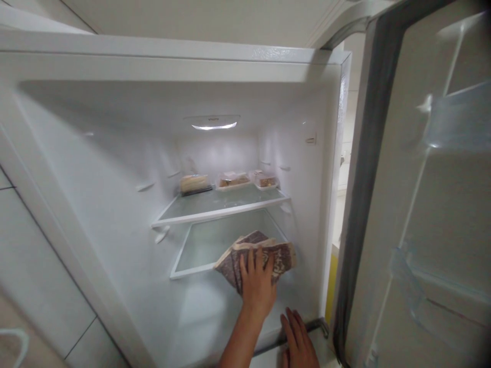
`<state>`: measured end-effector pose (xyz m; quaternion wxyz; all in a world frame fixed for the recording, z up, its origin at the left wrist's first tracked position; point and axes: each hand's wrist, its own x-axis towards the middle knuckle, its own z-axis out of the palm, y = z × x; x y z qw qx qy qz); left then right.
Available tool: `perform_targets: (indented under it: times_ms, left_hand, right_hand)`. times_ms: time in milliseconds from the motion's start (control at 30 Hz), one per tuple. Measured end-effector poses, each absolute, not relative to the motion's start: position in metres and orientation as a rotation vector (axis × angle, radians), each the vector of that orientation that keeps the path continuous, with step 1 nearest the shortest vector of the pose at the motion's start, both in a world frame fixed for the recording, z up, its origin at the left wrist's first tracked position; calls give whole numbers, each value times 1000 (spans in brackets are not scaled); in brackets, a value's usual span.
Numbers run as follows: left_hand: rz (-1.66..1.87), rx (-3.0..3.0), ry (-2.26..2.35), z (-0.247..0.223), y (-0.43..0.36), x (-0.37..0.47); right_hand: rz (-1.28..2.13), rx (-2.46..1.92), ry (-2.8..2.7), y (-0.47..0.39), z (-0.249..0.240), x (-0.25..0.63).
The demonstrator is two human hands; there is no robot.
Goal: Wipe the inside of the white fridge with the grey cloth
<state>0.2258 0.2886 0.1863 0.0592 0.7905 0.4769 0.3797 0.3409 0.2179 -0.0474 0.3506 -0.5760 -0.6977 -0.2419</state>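
Note:
My left hand (258, 286) reaches into an open fridge and holds a folded brown and cream patterned cloth (282, 258), its fingers laid over the top of it. The cloth is by the front right part of the lower glass shelf (203, 245) and covers part of its edge. Lower down, at the bottom right, my right hand (299, 340) has its fingers stretched out beside the fridge's front edge, with nothing seen in it. Its lower part is cut off by the frame.
On the upper glass shelf (215, 204) sit a pale wrapped food pack (194, 183) and two clear food packs (233, 180) (265, 180). The fridge door (433, 204) stands open at the right, with clear door bins (460, 120). A lamp (214, 125) glows inside.

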Motion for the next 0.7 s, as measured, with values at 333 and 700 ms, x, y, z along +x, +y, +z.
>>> perform_targets:
  times_ms: [333,700]
  left_hand:
    - [967,2308,1195,245,345,252]
    - [700,2223,1855,280,408,94]
  right_hand:
    - [-714,-1407,-1857,228,-59,353]
    - [-588,-1412,-1716,233,-69,344]
